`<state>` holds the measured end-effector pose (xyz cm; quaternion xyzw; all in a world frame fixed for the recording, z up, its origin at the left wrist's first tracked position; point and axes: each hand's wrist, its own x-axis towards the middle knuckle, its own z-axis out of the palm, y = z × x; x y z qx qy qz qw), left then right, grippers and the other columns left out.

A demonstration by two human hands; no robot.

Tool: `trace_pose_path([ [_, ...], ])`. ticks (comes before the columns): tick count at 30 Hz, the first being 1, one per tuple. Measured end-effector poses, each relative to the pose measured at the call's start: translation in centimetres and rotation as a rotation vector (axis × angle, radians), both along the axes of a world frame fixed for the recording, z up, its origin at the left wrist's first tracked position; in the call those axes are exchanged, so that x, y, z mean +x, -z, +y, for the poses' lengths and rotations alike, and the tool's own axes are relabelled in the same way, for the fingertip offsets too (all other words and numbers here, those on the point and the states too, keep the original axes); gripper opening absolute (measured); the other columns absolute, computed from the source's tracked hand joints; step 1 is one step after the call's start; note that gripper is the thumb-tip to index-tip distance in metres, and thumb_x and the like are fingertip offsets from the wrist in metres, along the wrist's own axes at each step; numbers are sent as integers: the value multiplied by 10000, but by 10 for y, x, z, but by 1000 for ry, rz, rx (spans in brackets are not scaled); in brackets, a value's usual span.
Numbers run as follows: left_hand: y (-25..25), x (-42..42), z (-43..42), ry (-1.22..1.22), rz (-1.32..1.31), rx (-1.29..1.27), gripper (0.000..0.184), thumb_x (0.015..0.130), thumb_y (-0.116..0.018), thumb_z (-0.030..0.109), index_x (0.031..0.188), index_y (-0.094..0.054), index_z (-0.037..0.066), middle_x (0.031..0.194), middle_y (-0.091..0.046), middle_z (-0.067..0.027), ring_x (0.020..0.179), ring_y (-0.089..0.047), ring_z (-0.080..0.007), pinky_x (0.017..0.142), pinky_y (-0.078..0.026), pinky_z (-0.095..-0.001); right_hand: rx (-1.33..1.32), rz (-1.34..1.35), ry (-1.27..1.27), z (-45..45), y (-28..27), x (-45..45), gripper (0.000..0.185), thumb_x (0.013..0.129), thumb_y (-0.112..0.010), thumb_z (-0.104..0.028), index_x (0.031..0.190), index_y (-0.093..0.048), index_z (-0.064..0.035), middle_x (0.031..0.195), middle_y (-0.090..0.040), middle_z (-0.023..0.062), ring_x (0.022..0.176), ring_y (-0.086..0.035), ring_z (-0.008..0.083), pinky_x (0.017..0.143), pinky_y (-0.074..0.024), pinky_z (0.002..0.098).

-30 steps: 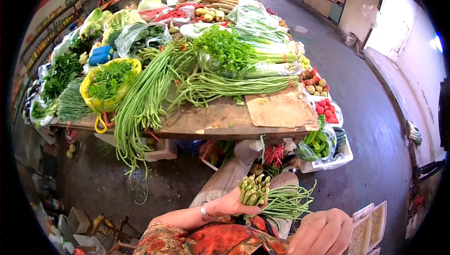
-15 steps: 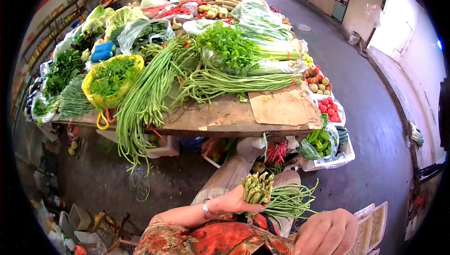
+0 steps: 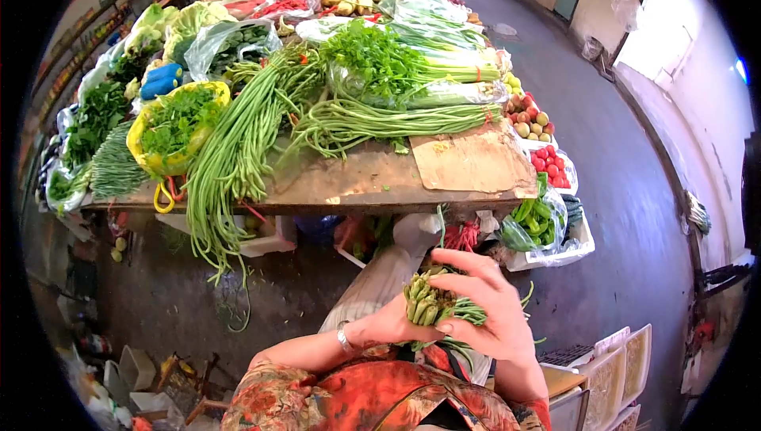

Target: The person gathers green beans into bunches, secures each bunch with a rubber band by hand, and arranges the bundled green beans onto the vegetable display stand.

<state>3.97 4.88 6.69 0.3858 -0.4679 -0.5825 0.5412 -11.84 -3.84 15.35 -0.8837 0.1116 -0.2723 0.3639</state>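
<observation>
Left hand (image 3: 400,322) clamped around a bean bundle (image 3: 426,304), right hand (image 3: 495,314) open beside it, fingers apart.
The bundle is nearer the body than the worktop (image 3: 357,181), blunt ends showing; a slack left grip could shed beans, and a knock from the right fingers could skew the ends.

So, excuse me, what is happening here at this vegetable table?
A seated person holds a bundle of long green beans in the left hand, stem ends up. The right hand is spread open close around the ends; whether it touches them is hard to tell. In front, more long beans hang over the edge of the table.
</observation>
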Motion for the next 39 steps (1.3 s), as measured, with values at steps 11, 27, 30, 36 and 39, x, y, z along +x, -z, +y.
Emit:
trace_pose_path([
  [11, 4, 9, 0, 53, -3, 112, 290, 720, -730, 42, 961, -568, 49, 860, -593, -4, 819, -552, -98, 710, -458, -273, 124, -174, 158, 2, 30, 2, 244, 839, -690, -116, 1073, -659, -52, 1221, -599, 141, 1114, -558, 305, 945, -444, 392],
  [27, 12, 12, -1, 32, -76, 75, 374, 745, -754, 71, 1073, -580, 29, 986, -619, -9, 916, -550, -99, 811, -462, -278, 256, -209, 118, 7, 31, -11, 224, 753, -799, -179, 916, -716, -51, 946, -620, 77, 788, -586, 163, 674, -466, 266],
  [30, 3, 11, 1, 38, -107, 76, 347, 749, -756, 72, 1050, -590, 27, 959, -625, -10, 896, -557, -97, 798, -465, -277, 319, -144, 191, 7, 34, -9, 153, 757, -776, -98, 882, -707, -43, 855, -640, 62, 746, -597, 160, 652, -463, 262],
  [36, 2, 14, 1, 36, -112, 85, 352, 758, -752, 67, 1067, -589, 21, 989, -624, -19, 928, -556, -112, 827, -459, -287, 211, -135, 179, 7, 29, 1, 110, 766, -733, -18, 865, -684, -30, 780, -642, 60, 704, -611, 183, 625, -477, 278],
  [39, 3, 14, 2, 40, -109, 67, 364, 763, -749, 67, 1085, -587, 19, 1016, -621, -27, 954, -551, -119, 851, -452, -294, 181, -107, 144, 8, 29, 3, 99, 773, -723, -10, 859, -675, -21, 783, -643, 66, 707, -617, 193, 628, -484, 287],
])
